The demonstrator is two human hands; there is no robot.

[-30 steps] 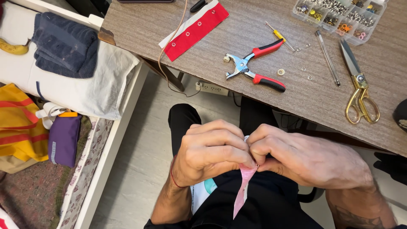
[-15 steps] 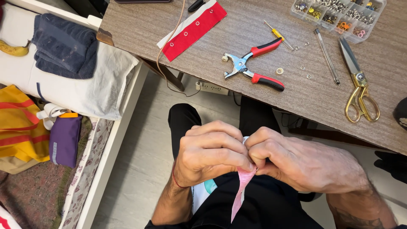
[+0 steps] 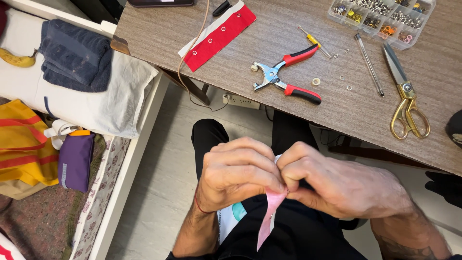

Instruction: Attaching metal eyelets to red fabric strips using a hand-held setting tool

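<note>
My left hand (image 3: 238,171) and my right hand (image 3: 337,183) are pressed together over my lap, both pinching the top of a pink fabric strip (image 3: 267,216) that hangs down between them. The fingertips hide the strip's upper end. On the brown table (image 3: 361,110) above lie red-handled snap pliers (image 3: 284,77), a red fabric strip with snaps (image 3: 219,36), gold-handled scissors (image 3: 406,96) and small loose metal rings (image 3: 344,82).
A clear compartment box of snaps (image 3: 385,14) sits at the table's far edge, beside a small screwdriver (image 3: 313,41) and a thin metal rod (image 3: 368,62). To the left is a bed (image 3: 120,159) with a dark towel (image 3: 74,55), a banana (image 3: 17,58) and a purple pouch (image 3: 74,161).
Both hands stay clasped on the pink strip and have shifted only slightly; the fingers work at its top end. Nothing on the table has moved.
</note>
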